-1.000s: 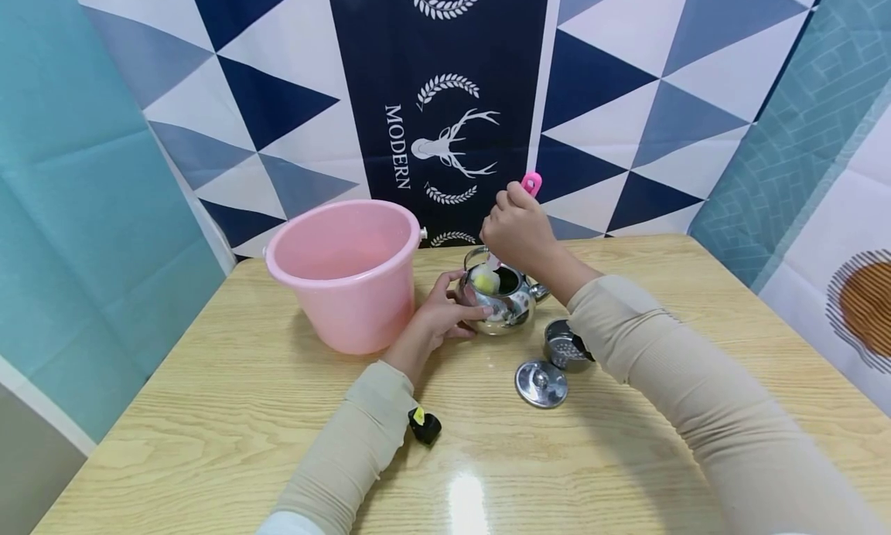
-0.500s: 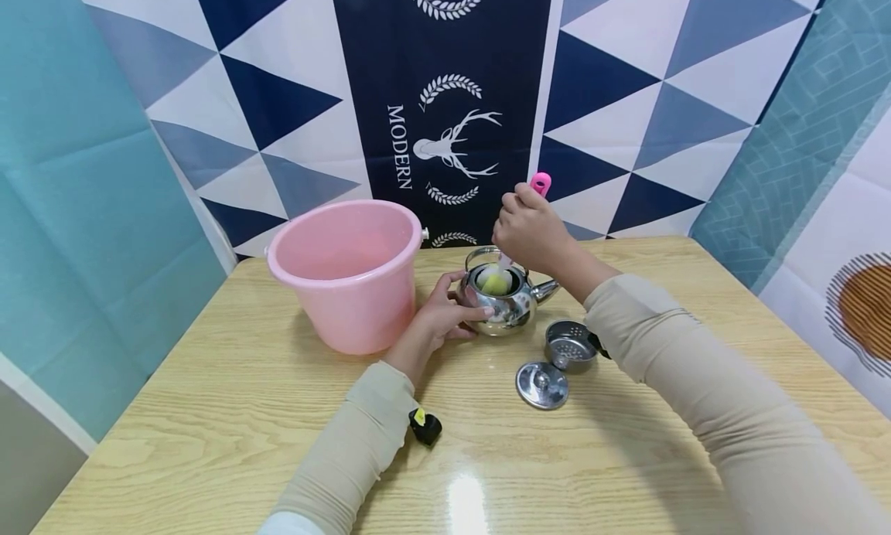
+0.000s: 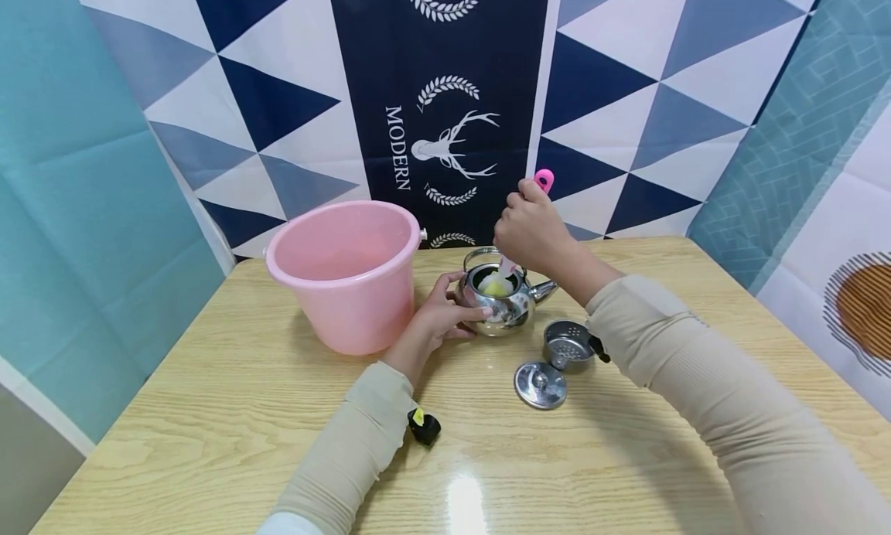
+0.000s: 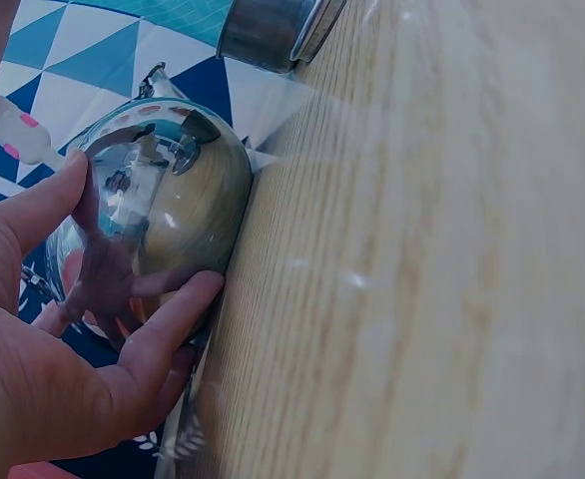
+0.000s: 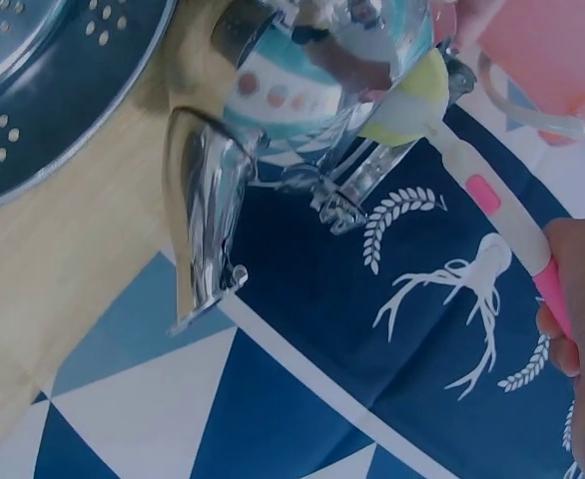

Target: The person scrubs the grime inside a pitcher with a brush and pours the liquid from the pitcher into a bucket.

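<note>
1. Stainless-steel teapot (image 3: 513, 315): it sits upright on the desk (image 3: 209, 434), spout to the person's right, its uncovered mouth upward, which presumably gives access from above.
2. Left hand (image 3: 442, 312): fingers spread and curved round the belly, likely bracing it against sliding or turning.
3. Right hand (image 3: 533, 227): fingers wrapped firmly round the pink-and-white sponge brush (image 3: 496, 287), handle end poking out above the fist. This slanting grip seems to suit pushing downward; the yellow-and-white head is in the mouth.
4. Perforated strainer (image 3: 565, 343) and round lid (image 3: 541, 385): off the pot, nearer the person, probably leaving the mouth free.
5. Pink bucket (image 3: 358, 311): beside the left hand, seemingly within reach.
</note>
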A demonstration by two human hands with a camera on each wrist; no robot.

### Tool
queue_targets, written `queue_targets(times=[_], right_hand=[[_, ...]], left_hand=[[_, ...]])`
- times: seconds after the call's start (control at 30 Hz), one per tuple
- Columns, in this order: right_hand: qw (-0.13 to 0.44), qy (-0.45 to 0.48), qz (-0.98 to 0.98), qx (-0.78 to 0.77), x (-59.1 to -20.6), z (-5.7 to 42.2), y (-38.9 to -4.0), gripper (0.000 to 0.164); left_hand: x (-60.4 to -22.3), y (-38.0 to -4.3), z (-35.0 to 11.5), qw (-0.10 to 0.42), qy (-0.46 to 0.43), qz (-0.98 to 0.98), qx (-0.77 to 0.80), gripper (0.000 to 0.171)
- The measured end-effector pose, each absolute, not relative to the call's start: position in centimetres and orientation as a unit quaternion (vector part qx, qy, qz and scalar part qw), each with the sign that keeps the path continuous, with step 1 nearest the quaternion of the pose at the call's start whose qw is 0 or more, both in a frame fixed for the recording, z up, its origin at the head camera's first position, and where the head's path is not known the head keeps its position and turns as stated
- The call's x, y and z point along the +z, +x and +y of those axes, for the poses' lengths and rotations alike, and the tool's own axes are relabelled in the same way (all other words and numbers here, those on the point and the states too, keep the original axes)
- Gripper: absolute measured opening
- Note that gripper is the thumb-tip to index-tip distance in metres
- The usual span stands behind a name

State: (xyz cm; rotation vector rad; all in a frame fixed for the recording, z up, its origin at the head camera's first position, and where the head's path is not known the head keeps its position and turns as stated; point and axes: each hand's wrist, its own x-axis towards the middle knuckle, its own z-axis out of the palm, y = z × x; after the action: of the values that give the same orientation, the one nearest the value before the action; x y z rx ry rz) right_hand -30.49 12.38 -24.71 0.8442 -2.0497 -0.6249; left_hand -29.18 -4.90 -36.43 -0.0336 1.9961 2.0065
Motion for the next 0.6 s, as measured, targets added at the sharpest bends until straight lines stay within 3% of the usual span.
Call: queue_targets(times=[0.43, 0.6], right_hand=[[0.477, 0.290, -0.814, -0.163, -26.4, 11.5, -31.1, 0.038], [0.498, 0.282, -0.800, -0.183, -27.1, 11.7, -31.2, 0.033]], left_hand=[[-36.4, -29.2, -5.0, 0.158, -0.011, 0.693, 0.703, 0.086], [-36.6, -29.2, -5.0, 0.158, -0.009, 0.689, 0.707, 0.087]])
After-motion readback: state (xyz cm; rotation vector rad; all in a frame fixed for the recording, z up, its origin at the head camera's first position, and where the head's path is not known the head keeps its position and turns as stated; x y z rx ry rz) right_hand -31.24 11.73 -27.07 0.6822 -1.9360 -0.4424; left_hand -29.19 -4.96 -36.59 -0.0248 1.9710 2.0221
